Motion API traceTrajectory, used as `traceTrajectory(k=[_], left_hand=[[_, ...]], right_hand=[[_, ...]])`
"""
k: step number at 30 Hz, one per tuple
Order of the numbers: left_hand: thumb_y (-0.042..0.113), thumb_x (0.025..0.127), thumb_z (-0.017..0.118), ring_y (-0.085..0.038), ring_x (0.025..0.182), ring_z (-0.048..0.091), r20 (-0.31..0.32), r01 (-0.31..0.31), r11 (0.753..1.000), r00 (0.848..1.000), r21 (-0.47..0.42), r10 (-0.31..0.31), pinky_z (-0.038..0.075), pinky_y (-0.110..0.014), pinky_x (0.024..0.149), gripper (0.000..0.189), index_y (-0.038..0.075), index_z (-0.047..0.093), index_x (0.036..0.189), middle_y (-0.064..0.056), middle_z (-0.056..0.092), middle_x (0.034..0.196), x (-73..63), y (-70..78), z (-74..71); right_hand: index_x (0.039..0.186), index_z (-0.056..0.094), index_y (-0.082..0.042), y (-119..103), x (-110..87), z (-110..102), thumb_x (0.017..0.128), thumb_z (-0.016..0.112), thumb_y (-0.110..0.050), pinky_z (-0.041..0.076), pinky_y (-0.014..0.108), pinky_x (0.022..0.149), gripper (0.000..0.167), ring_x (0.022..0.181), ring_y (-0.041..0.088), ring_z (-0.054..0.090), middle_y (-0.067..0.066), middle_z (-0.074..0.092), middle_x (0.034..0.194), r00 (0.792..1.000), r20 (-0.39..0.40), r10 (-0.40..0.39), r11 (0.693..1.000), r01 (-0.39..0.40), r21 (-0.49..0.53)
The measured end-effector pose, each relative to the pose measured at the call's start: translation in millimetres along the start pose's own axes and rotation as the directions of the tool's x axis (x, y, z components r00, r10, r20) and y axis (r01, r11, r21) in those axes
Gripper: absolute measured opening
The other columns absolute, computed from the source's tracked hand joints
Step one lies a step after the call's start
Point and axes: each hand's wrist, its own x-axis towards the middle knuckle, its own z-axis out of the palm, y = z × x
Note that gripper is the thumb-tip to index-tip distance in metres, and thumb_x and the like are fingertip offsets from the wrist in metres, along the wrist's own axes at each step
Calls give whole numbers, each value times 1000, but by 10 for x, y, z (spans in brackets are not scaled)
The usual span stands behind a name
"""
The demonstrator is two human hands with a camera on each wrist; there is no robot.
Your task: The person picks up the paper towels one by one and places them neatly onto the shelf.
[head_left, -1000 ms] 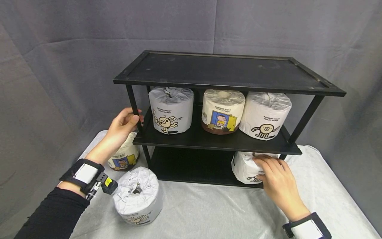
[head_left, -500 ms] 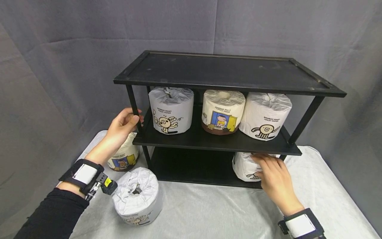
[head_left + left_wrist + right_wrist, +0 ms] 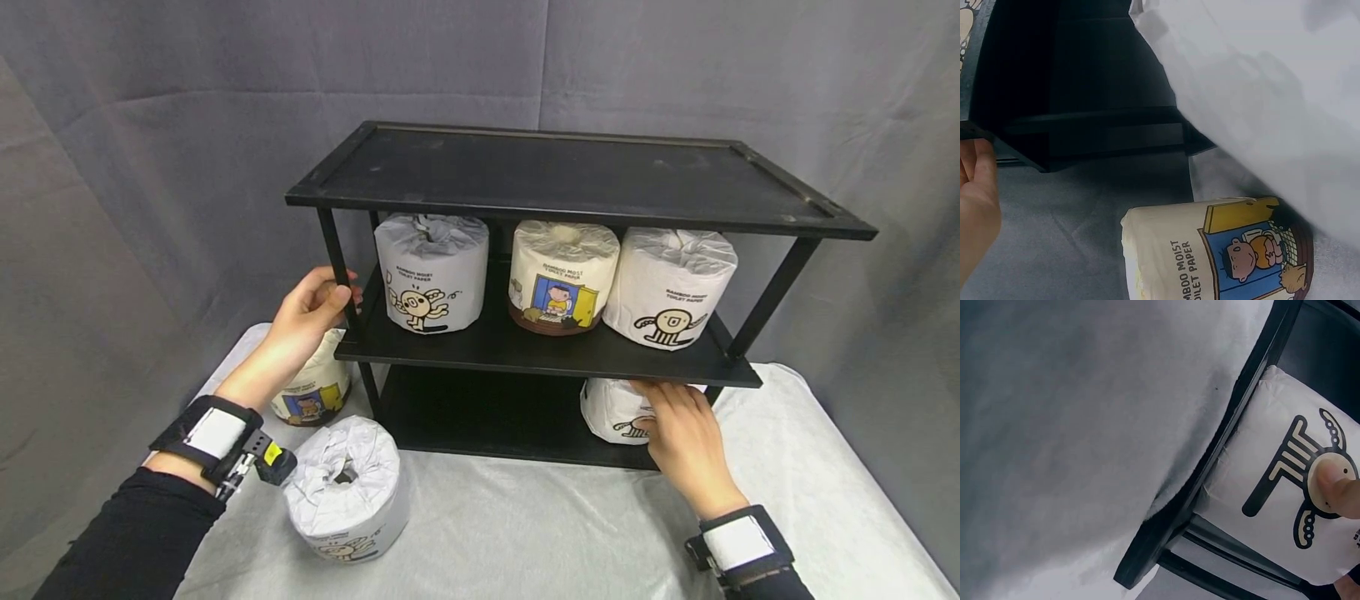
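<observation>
On the lower shelf of a black rack (image 3: 525,179), at the right end, a white-wrapped toilet paper roll (image 3: 606,410) is gripped by my right hand (image 3: 686,442). The right wrist view shows the thumb (image 3: 1342,490) pressing on the printed figure of this roll (image 3: 1272,456), with part of a finger visible at its far side. The middle shelf hides the roll's top in the head view. My left hand (image 3: 307,312) holds the rack's front left post (image 3: 336,250), fingers curled behind it and thumb in front.
Two white rolls (image 3: 431,271) (image 3: 667,287) and a cream one (image 3: 562,275) stand on the middle shelf. Left of the rack, another cream roll (image 3: 318,387) is on the white cloth (image 3: 525,525), with a white roll (image 3: 345,492) nearer. A grey curtain (image 3: 450,62) hangs behind.
My right hand has pushed its toilet paper roll a little deeper into the lower shelf. The left hand stays on the post, and the other rolls keep their places.
</observation>
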Motion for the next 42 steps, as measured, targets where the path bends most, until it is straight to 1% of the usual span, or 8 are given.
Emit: traceTrajectory(k=[7,13,18,22,28,34,38,42], left_hand=[[22,105,51,-7,104,60,6,0,1000,1000,-9,0,45,-22,91,34,1,49,131,8,64,105,44,4,31],[20,104,51,-7,102,60,10,-19,1000,1000,-1,19,46,-22,89,36,-5,47,131,9,65,103,57,10,43],[17,103,53,-6,98,60,5,-52,999,999,-3,53,48,-23,84,25,3,54,124,13,66,97,46,22,11],[17,103,53,-6,98,60,3,-49,999,999,-10,49,48,-22,83,19,10,57,121,14,66,97,37,19,-5],[17,104,51,-5,97,60,-3,-47,999,999,17,47,48,-21,82,33,-6,48,128,15,66,97,31,3,-12],[16,104,52,-7,98,61,2,-54,997,999,-54,54,49,-19,85,17,12,57,120,10,67,99,16,-17,-19],[18,103,52,-7,99,61,-1,-47,997,999,-54,47,49,-19,86,20,10,56,122,10,66,99,3,-13,-22],[18,104,52,-5,99,60,-5,-27,999,1000,-18,27,48,-20,84,25,4,53,126,12,65,100,3,-12,-7]], right_hand=[[113,63,1,41,7,39,63,78,8,38,53,97,52,106,43,57,20,64,107,999,4,41,998,-41,39],[119,62,0,63,-35,47,67,77,8,35,53,103,55,115,44,54,21,63,116,997,27,76,994,-78,76],[125,60,0,30,-72,8,71,77,10,33,50,106,58,117,44,52,22,61,122,995,30,95,987,-98,125],[125,62,-1,8,-99,-48,72,79,9,36,50,103,56,115,42,54,19,62,121,993,2,118,983,-117,142],[116,65,-1,8,-89,-121,76,77,7,39,50,98,42,108,42,58,19,65,113,988,-67,139,980,-127,152],[109,68,-1,25,-85,-194,77,74,5,41,45,92,33,100,39,60,17,67,104,977,-168,134,977,-103,184],[106,71,-2,54,-72,-245,88,68,-14,40,33,97,22,99,36,62,13,70,102,968,-226,109,972,-56,230],[103,72,-2,116,-82,-338,95,59,-32,37,24,99,34,97,35,62,11,71,99,973,-217,78,972,-26,233]])
